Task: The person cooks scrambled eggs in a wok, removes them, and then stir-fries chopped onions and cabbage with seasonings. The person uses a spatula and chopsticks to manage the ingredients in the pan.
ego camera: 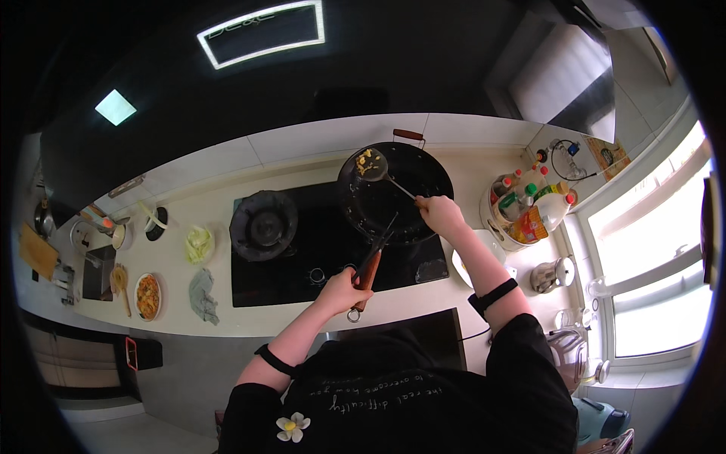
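Note:
My left hand point(343, 291) is closed around the wooden handle point(368, 275) of a black wok point(408, 198). A pair of thin dark sticks point(379, 247), apparently chopsticks, runs up from the same hand toward the wok's near rim. At the wok's right side, my right hand point(441, 215) grips a metal ladle point(404, 187) by its wooden end. Yellow bits that look like scrambled egg point(368, 163) lie in the ladle's head, over the wok's far left part. Small scraps cling to the wok's inner wall. My right forearm partly hides a white plate point(479, 252).
Left of the wok, a black burner ring point(264, 226) sits on the black glass hob point(317, 255). Further left are cut cabbage point(198, 245), a grey cloth point(204, 296) and a dish of cooked food point(147, 296). Bottles point(527, 196) crowd a round container at right. A range hood point(351, 62) hangs ahead.

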`<state>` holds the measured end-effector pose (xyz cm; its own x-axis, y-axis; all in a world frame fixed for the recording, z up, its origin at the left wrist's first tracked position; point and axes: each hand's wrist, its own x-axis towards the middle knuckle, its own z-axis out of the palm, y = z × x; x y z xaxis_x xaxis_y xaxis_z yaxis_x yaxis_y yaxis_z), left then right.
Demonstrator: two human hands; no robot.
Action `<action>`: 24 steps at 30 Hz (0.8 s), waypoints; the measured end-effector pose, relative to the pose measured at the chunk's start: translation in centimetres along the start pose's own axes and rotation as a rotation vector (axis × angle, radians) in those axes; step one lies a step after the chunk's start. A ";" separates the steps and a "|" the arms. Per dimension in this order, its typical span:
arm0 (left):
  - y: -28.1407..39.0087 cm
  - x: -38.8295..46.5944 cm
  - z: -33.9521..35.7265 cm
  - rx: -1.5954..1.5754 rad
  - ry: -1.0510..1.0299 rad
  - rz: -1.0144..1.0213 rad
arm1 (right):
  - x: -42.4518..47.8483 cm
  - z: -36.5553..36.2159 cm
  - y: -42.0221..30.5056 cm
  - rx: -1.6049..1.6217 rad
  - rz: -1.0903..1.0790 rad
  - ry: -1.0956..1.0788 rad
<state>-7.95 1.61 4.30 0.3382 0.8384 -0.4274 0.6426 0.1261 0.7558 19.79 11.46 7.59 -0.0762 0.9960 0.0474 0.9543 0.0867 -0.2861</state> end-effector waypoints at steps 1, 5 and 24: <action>0.0 0.0 0.0 -0.009 0.001 0.000 | -0.1 -0.2 -0.2 -0.038 -0.017 -0.003; -0.4 0.4 0.3 -0.058 -0.030 -0.033 | -0.7 -0.7 -0.3 -0.051 -0.066 -0.014; 2.8 -1.3 -2.9 -0.313 0.146 0.097 | -26.8 0.0 8.8 0.371 0.362 0.526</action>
<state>-8.57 2.38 8.41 0.2707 0.9186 -0.2879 0.3626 0.1797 0.9145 30.28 -14.43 3.82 0.4626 0.8290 0.3143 0.7255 -0.1502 -0.6716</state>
